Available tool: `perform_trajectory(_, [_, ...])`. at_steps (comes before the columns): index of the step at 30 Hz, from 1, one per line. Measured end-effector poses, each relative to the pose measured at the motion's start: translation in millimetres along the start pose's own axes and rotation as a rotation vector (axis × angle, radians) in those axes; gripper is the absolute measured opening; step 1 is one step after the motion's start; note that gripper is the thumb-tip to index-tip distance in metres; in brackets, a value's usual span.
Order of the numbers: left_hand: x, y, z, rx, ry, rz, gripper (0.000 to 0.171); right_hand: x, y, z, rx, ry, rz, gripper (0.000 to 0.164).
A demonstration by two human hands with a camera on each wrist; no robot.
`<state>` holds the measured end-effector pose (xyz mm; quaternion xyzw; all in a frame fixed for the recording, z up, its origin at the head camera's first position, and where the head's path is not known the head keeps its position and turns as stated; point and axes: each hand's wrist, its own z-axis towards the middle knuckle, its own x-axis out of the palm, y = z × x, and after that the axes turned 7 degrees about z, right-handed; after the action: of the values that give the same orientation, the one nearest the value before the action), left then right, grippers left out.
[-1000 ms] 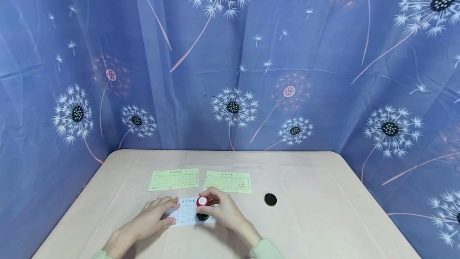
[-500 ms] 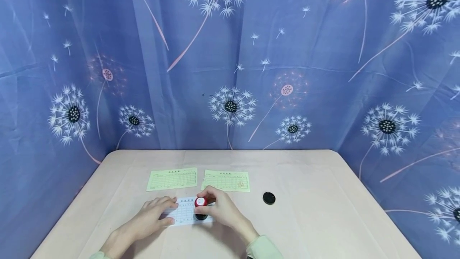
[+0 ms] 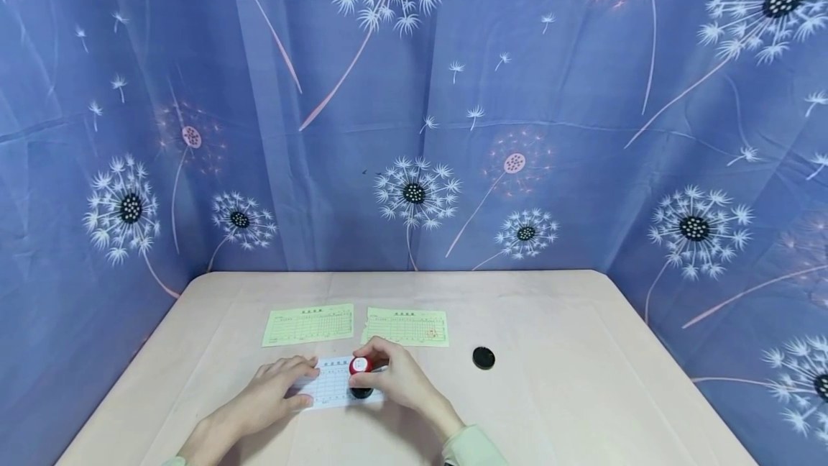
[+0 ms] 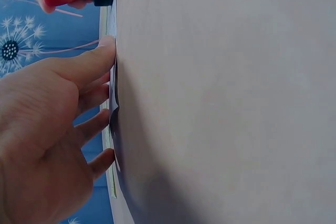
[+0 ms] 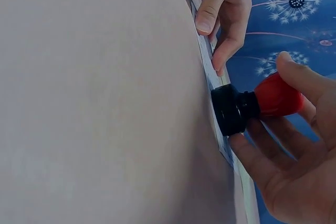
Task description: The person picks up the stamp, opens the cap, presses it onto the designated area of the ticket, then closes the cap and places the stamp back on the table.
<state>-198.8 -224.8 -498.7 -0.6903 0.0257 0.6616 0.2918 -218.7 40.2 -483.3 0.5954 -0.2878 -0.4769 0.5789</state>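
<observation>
My right hand (image 3: 401, 381) grips the red knob of a round stamp (image 5: 275, 95) between thumb and fingers. The stamp's black base (image 5: 228, 109) stands upright on a white printed form (image 3: 332, 385), toward the form's right side in the head view. Part of that form is hidden under both hands. My left hand (image 3: 272, 390) rests with spread fingers on the form's left part, fingertips and thumb pressing the paper, as the left wrist view shows at the thumb tip (image 4: 106, 43). The stamp's face is hidden against the paper.
Two green printed forms (image 3: 307, 325) lie side by side behind the white one; the right green form (image 3: 406, 327) bears a small red mark. A round black cap (image 3: 483, 358) lies to the right on the pale tabletop (image 3: 569, 394). A blue dandelion-print curtain (image 3: 336, 185) surrounds the table.
The hands, stamp and white form hold nearly the same places on the table. The whole head view has shifted slightly.
</observation>
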Motion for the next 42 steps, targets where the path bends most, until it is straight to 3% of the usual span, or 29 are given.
perform_trajectory(12, [0.2, -0.4, 1.6, -0.029, 0.007, -0.011, 0.045, 0.3, 1.2, -0.3, 0.001, 0.013, 0.080, 0.032])
perform_trajectory(18, [-0.1, 0.0, 0.4, -0.010, -0.001, -0.002, 0.044, 1.6, 0.5, -0.2, -0.001, 0.018, 0.112, 0.033])
perform_trajectory(42, [0.3, -2.3, 1.3, -0.027, 0.012, -0.005, 0.042, 1.6, -5.1, 2.2, 0.026, 0.005, 0.096, 0.031])
